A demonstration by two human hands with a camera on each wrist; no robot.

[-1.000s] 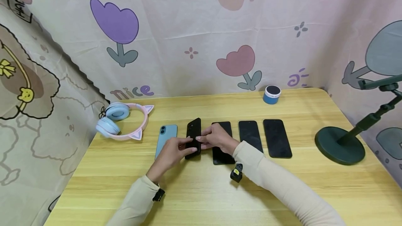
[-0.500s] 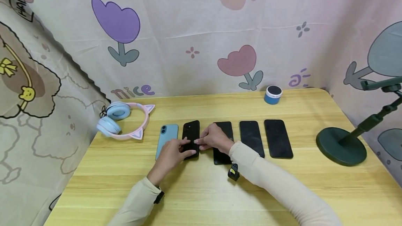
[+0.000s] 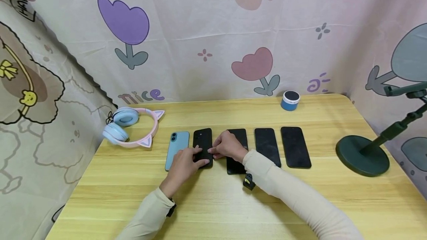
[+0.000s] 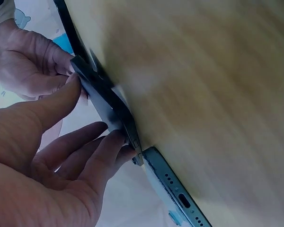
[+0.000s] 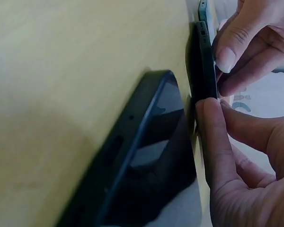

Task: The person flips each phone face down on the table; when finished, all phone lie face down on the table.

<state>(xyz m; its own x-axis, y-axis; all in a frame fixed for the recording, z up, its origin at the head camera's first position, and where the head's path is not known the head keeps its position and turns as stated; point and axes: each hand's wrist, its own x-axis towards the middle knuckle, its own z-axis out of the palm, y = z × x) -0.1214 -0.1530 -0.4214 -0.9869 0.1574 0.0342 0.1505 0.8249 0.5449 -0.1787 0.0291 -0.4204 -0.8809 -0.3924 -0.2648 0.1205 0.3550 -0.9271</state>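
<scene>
A black smartphone (image 3: 202,138) lies back up, camera side away from me, second from the left in a row of phones. My left hand (image 3: 183,164) holds it with the thumb near its lower end and the fingers along its left side. At its right edge my right hand (image 3: 229,146) pinches it between thumb and fingers. The left wrist view shows this phone (image 4: 106,101) slightly tilted, one edge off the tabletop. A light blue phone (image 3: 178,145), also back up, is just left of it. Under my right hand lies another black phone (image 3: 235,166), screen up.
Two more dark phones, a middle one (image 3: 267,143) and the rightmost (image 3: 295,147), lie screen up. Cat-ear headphones (image 3: 153,130) sit at the left, a small blue speaker (image 3: 290,101) at the back, and a green stand's base (image 3: 362,155) at the right of the wooden table (image 3: 213,210).
The black phone has gone from standing tilted on its edge to nearly flat, back up, beside the blue phone. Both hands have kept hold of it and shifted only slightly.
</scene>
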